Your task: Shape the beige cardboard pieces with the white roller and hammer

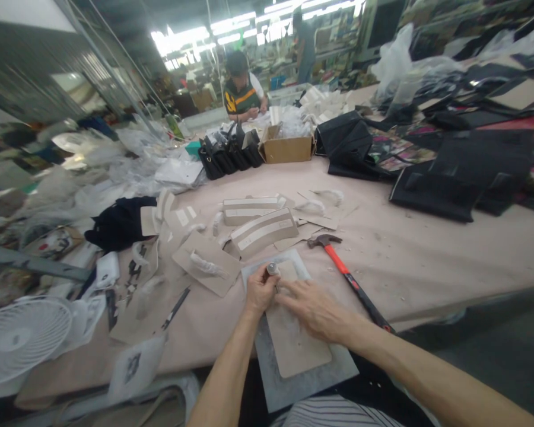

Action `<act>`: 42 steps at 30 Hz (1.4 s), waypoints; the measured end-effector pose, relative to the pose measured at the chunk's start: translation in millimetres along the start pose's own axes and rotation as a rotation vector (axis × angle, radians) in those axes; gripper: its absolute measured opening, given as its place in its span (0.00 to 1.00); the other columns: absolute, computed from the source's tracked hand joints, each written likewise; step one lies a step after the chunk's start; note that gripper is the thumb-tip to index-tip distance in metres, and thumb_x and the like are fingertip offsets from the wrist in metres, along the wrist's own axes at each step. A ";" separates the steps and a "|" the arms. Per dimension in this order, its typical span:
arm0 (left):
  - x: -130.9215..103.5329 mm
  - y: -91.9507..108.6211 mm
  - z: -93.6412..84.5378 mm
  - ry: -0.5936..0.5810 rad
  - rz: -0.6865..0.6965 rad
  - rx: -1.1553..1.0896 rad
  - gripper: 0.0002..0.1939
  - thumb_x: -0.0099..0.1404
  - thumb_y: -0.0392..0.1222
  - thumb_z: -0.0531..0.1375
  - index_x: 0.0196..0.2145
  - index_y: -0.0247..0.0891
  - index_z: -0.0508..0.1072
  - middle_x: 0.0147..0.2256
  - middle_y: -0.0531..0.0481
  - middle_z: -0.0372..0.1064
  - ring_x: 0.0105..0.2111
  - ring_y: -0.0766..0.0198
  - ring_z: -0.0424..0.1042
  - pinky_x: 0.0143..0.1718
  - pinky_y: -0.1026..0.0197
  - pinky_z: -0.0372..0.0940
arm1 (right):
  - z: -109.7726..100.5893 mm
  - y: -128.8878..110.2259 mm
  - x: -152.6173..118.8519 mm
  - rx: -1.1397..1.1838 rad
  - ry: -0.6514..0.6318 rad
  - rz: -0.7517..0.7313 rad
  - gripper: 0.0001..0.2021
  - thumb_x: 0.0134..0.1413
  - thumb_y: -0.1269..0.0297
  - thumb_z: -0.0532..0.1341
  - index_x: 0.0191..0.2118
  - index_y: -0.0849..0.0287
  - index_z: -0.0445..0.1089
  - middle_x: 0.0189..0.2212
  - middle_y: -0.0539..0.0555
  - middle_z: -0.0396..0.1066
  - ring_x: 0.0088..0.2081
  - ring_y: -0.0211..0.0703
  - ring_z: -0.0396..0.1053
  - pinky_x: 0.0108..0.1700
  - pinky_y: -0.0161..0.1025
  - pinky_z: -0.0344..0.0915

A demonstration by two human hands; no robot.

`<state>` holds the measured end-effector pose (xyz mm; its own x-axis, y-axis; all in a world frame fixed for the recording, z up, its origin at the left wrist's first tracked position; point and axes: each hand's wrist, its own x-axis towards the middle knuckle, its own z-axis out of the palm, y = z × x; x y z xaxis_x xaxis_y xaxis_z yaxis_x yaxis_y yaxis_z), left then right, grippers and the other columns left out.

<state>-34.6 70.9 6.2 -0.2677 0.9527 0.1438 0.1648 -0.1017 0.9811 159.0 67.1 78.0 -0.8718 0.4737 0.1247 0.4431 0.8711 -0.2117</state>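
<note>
My left hand (261, 289) is closed around a small round piece with a greyish, metal-looking top (272, 268), held at the far end of a beige panel (300, 347). My right hand (309, 305) lies over the same panel, its fingers stretched toward the left thumb; whether the fingertips touch anything small is too blurred to see. Beneath the panel is a flat grey board (276, 385), which overhangs the table's near edge. To the right of it rests a claw hammer (345, 270) with a red and black handle.
Beige curved pieces with white strips (264, 231) and a panel with a wrapped handle (207, 264) lie beyond and left. A dark pen-like tool (177, 308) and a white fan (20, 338) are at left. Black bags (231, 151), a cardboard box (288, 149) and a seated person (242, 95) are farther back.
</note>
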 end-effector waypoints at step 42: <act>-6.6 -1.6 0.3 0.114 -0.066 -0.169 0.12 0.61 0.46 0.66 0.39 0.37 0.78 0.37 0.47 0.79 0.38 0.59 0.77 0.44 0.60 0.68 | 12.7 48.9 -27.1 0.032 0.262 0.891 0.19 0.66 0.55 0.54 0.51 0.64 0.71 0.45 0.65 0.73 0.45 0.54 0.72 0.44 0.44 0.64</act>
<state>-32.8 64.8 3.6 -0.3802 0.9212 0.0828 -0.0153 -0.0958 0.9953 201.7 95.2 52.0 -0.1359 0.9837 0.1180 0.9171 0.1699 -0.3607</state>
